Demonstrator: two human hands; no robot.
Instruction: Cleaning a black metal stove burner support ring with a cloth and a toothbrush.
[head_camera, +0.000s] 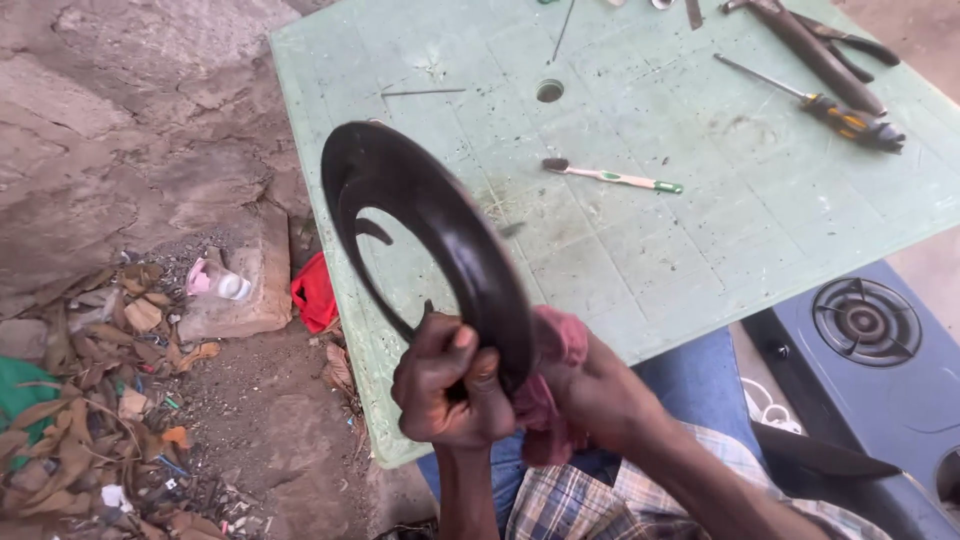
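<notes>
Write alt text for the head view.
The left hand grips a black ring upright while the right hand presses a pink rag to it, above a green table with a toothbrush and screwdriver.

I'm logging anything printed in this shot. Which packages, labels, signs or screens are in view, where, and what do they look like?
No signs, screens or readable labels show.
Crumpled wrapper: on the ground left of the table, pink and white.
Litter scraps: lower left among dry leaves, too small to tell apart.

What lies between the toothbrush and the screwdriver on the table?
Nothing: in the head view only bare green table separates the toothbrush from the screwdriver.
</notes>
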